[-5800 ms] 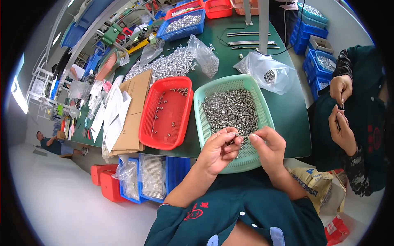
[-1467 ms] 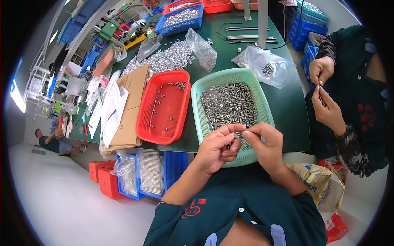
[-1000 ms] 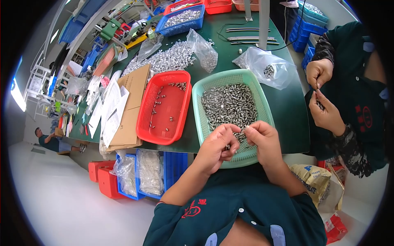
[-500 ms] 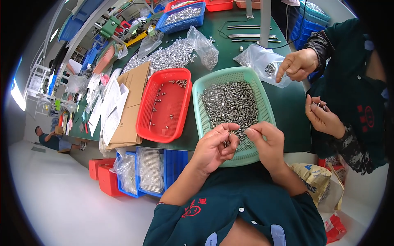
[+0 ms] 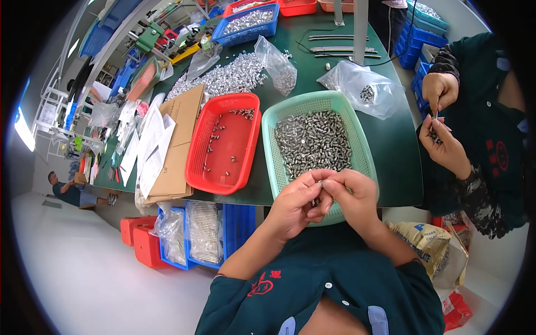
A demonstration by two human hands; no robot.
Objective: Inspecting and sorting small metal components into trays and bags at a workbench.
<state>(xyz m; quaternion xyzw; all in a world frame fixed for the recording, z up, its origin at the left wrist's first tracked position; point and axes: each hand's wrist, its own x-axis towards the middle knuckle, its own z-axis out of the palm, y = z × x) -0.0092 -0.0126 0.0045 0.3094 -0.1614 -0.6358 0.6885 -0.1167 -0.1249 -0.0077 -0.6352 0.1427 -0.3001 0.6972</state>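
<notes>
My left hand (image 5: 296, 202) is closed, fingers curled around small metal fittings (image 5: 316, 202), a bit of which shows between the fingers. My right hand (image 5: 357, 198) meets it, thumb and forefinger pinched at the left fingertips; whatever sits in that pinch is too small to make out. Both hands hover over the near edge of a pale green perforated basket (image 5: 364, 146). Inside it lies a thick heap of small, dark silvery metal fittings (image 5: 312, 139). Left of it stands a red basket (image 5: 223, 153) with a few scattered fittings.
A co-worker's hands (image 5: 444, 131) work with small parts at the right. Beyond the baskets are clear plastic bags (image 5: 368, 92), a loose pile of shiny parts (image 5: 223, 75) and a blue bin (image 5: 248, 25). Cardboard (image 5: 178, 139) and papers (image 5: 153, 142) lie left. A metal post (image 5: 361, 33) rises behind.
My right hand has moved left, and its fingertips now meet my left hand's. The co-worker's upper hand has drawn back from the plastic bag to their other hand.
</notes>
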